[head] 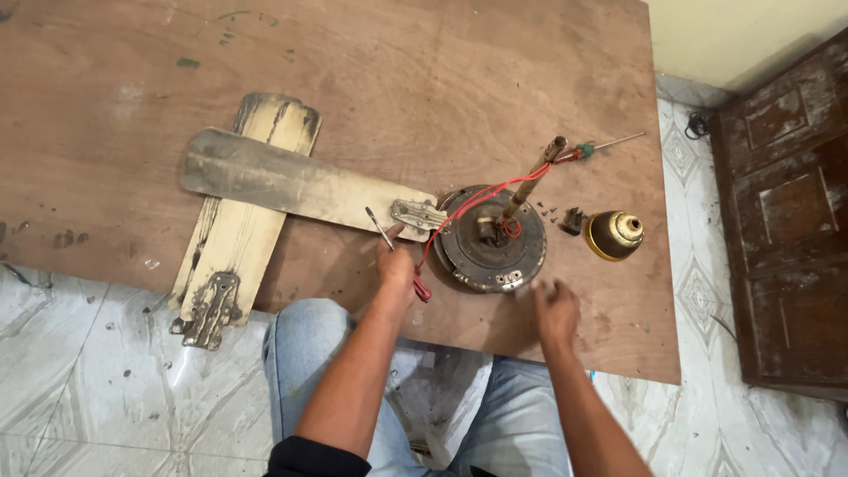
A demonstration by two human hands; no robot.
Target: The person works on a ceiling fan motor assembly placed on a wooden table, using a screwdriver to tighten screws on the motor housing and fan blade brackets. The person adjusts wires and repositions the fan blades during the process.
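Left hand (395, 265) is clenched on a thin metal tool (380, 227), likely a small screwdriver, tip pointing up-left toward the blade bracket (417, 214). Right hand (556, 311) hovers released and empty over the bench (442, 79), just below-right of the fan motor (488, 238); it is motion-blurred, and I cannot tell if the fingers touch wood.

The fan motor sits near the bench front edge, between the two hands, with the downrod (530, 181) tilting up-right out of its hub.

Risks, as judgement:
- Thin tool could slip off a screw head on the bracket and jab the hand; the shaft looks slim.
- Red wire (481, 199) loops across the motor and dangles at the left hand, so it could snag on tool or wrist.
- Small loose screws (549, 210) lie beside the motor and could get swept off.
- Brass-coloured canopy cup (615, 234) lies on its side, round, so it may roll toward the bench's right edge.
- Motor is near the edge and unclamped, so it may shift under torque.

Materials: the bench is worn brown plywood, scuffed and paint-flecked. Two fan blades (265, 181) are flat, long, cream-painted metal, heavily grimed, crossed one over the other; the lower one overhangs the bench edge with its bracket end. The motor is a round dark metal disc, dusty. The downrod is rusty. A second screwdriver (609, 141) lies near the rod tip. The floor (106, 371) is pale patterned tile.
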